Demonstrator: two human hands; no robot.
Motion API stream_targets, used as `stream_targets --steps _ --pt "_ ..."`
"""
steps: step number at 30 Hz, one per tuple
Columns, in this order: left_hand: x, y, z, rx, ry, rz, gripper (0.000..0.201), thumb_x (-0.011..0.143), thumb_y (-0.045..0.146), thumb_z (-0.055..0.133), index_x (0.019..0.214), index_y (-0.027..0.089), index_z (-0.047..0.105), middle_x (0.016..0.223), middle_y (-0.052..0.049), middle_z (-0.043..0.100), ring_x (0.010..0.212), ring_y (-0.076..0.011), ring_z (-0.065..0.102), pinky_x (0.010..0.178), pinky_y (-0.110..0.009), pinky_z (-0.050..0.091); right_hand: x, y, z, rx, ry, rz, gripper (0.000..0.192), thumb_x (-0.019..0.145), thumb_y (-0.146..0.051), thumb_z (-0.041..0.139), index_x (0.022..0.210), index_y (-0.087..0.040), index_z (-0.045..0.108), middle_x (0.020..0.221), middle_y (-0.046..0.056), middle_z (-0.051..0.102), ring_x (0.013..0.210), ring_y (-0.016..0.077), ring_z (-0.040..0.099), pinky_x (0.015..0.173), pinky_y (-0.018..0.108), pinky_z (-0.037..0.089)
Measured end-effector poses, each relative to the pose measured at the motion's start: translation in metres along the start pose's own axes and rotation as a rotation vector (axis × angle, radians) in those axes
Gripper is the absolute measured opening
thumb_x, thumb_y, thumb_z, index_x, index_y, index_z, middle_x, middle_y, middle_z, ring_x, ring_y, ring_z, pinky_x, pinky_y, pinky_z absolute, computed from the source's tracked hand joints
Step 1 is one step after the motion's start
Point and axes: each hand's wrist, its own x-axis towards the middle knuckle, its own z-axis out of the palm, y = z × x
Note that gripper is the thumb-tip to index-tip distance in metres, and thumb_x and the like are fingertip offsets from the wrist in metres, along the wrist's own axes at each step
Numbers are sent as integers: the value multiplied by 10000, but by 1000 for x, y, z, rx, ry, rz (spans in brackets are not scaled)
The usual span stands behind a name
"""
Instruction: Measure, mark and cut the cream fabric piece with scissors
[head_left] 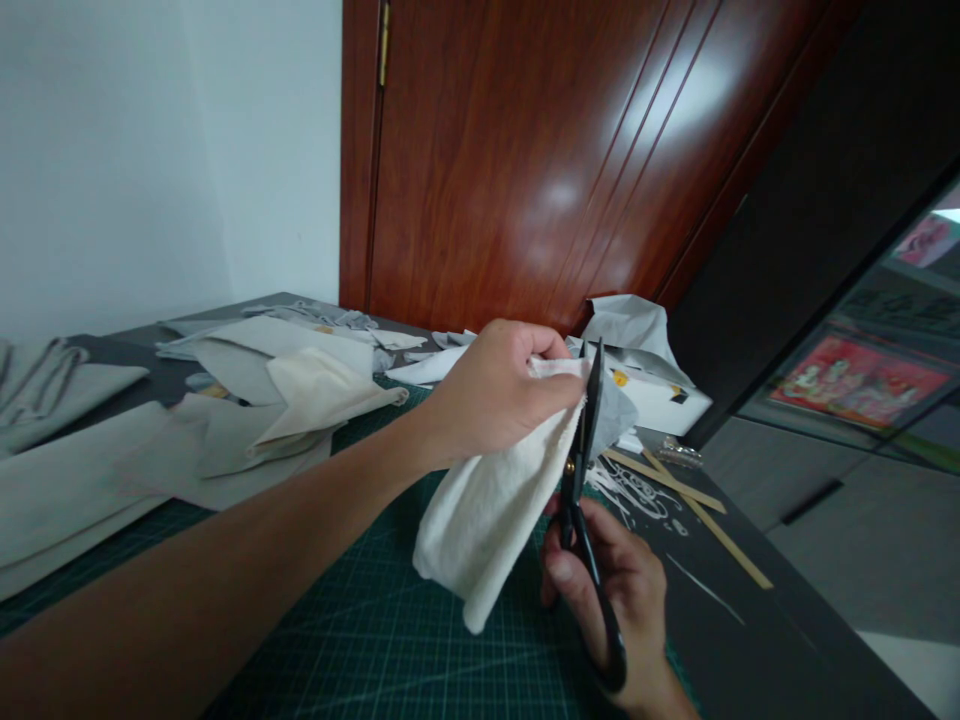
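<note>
My left hand [502,390] pinches the top edge of a folded cream cloth [495,515], which hangs down over the green cutting mat [360,620]. In my right hand [615,580] is a pair of black scissors [576,480], with my thumb and fingers in the handle loops. The blades point upward and lie along the cloth's right edge, close to my left fingertips. A narrow gap shows between the blade tips. Whether cloth lies between the blades cannot be made out.
Cream and grey cloth pieces [232,430] are heaped on the left. A white box [660,395], wooden strips [705,510] and thin white trimmings [637,495] lie on the dark table [750,650] at right. Behind stand a brown door [510,150] and a glass-fronted cabinet [847,390].
</note>
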Motion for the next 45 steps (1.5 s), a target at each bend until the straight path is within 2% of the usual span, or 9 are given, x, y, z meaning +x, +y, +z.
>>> stream_targets --steps 8,19,33,45 --pt "-1 2 0 -64 -17 -11 116 794 193 687 686 166 651 597 68 544 569 -83 475 533 -235 333 -3 6 -2 40 -25 -18 353 913 -555 732 1063 -236 709 595 -42 627 430 132 542 417 229 408" --pt "0 0 -1 -51 -38 -14 111 805 182 684 700 155 659 586 70 554 562 -68 473 505 -217 318 1 7 -2 56 -18 -24 404 851 -605 793 1058 -264 726 583 -58 607 422 124 533 404 217 380" --pt "1 1 0 -56 -31 -1 121 801 181 691 686 159 659 582 68 552 553 -72 473 505 -213 320 1 3 -4 -43 -21 -41 246 899 -473 768 1028 -272 709 576 -68 620 407 116 552 413 206 399" --pt "0 2 -1 -57 -42 -47 125 794 177 690 678 163 644 559 72 531 543 -76 452 487 -224 303 2 -1 -4 -141 -3 -51 227 891 -426 773 991 -236 700 543 -70 621 381 127 573 399 224 442"
